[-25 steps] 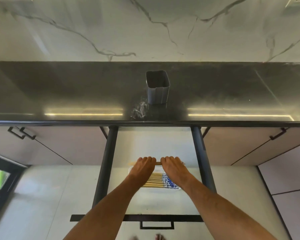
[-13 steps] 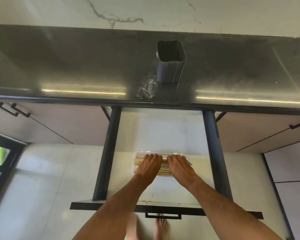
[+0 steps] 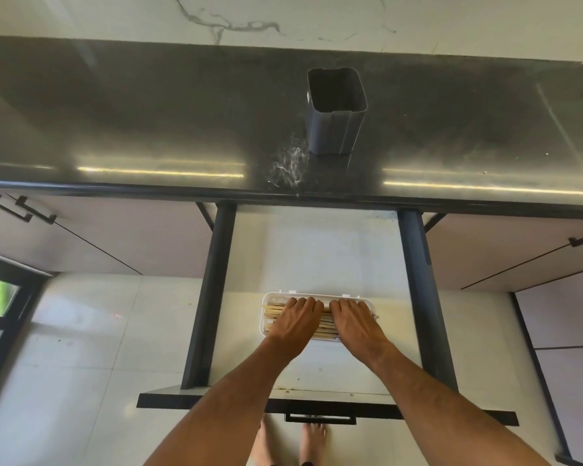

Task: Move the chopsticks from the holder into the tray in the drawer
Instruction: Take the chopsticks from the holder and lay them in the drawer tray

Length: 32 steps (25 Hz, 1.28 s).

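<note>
Both hands (image 3: 327, 319) still flat on chopsticks (image 3: 323, 326).

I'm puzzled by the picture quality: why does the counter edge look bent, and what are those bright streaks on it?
Head view: the wide-angle lens bows the counter edge and splays the drawer rails; the two streaks are glare from a light strip reflected in the glossy top, with white smears beside the holder; the frame is soft overall, so the chopsticks under both hands blur together.
</note>
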Each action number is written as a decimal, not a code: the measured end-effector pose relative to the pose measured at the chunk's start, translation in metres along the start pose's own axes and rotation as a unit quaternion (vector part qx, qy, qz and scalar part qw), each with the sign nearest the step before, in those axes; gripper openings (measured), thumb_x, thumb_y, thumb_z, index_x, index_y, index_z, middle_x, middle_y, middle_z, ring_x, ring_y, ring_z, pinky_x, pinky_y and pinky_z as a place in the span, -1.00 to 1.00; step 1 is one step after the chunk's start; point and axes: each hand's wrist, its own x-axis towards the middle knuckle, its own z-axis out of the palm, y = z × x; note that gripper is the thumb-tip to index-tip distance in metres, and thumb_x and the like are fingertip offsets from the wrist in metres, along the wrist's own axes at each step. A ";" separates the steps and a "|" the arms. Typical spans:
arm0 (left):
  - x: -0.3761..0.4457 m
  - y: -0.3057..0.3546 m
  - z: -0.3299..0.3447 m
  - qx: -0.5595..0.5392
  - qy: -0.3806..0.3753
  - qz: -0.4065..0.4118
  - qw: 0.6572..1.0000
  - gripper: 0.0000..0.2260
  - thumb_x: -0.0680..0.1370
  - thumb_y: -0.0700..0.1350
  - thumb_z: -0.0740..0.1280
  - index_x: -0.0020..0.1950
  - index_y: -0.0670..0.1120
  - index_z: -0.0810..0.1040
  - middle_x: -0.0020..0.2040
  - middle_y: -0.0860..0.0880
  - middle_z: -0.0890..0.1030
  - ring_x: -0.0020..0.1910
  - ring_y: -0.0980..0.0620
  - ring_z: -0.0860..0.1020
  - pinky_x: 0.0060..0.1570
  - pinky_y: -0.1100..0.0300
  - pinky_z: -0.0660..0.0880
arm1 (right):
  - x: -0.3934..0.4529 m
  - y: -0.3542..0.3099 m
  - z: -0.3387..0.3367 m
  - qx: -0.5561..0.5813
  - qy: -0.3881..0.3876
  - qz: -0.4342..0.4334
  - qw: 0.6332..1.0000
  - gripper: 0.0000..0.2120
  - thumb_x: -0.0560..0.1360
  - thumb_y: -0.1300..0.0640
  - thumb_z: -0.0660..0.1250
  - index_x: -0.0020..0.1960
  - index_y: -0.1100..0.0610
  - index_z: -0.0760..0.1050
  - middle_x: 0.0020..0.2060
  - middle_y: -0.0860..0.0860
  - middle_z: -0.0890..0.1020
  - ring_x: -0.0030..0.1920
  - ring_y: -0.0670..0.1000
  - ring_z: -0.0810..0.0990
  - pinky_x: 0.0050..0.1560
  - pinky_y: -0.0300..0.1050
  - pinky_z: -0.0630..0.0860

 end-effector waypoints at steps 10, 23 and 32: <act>-0.001 -0.001 0.002 0.018 -0.036 -0.099 0.994 -0.41 0.28 -0.19 0.59 0.22 -0.20 0.44 0.03 -0.14 0.58 -0.03 -0.12 0.57 0.09 0.00 0.51 | 0.000 0.004 0.000 0.027 0.027 0.010 0.999 -0.46 0.49 -0.02 0.47 0.36 0.15 0.36 0.23 0.16 0.57 0.20 0.13 0.57 0.30 0.05 0.49; -0.004 -0.015 0.008 -0.094 0.050 -0.017 0.994 -0.57 0.31 -0.46 0.35 0.11 -0.13 0.50 -0.01 -0.09 0.56 -0.05 -0.10 0.53 0.00 0.05 0.48 | -0.003 0.015 0.011 0.007 0.047 -0.011 0.999 -0.39 0.45 -0.06 0.51 0.37 0.15 0.37 0.21 0.17 0.58 0.18 0.13 0.60 0.29 0.05 0.52; -0.002 -0.017 0.008 -0.090 0.084 0.011 0.992 -0.60 0.33 -0.41 0.22 0.12 -0.12 0.49 -0.05 -0.07 0.53 -0.11 -0.08 0.49 -0.06 0.06 0.46 | -0.002 0.022 0.001 0.000 0.094 -0.025 0.995 -0.48 0.42 -0.02 0.50 0.27 0.15 0.43 0.11 0.15 0.64 0.05 0.11 0.63 0.17 0.01 0.56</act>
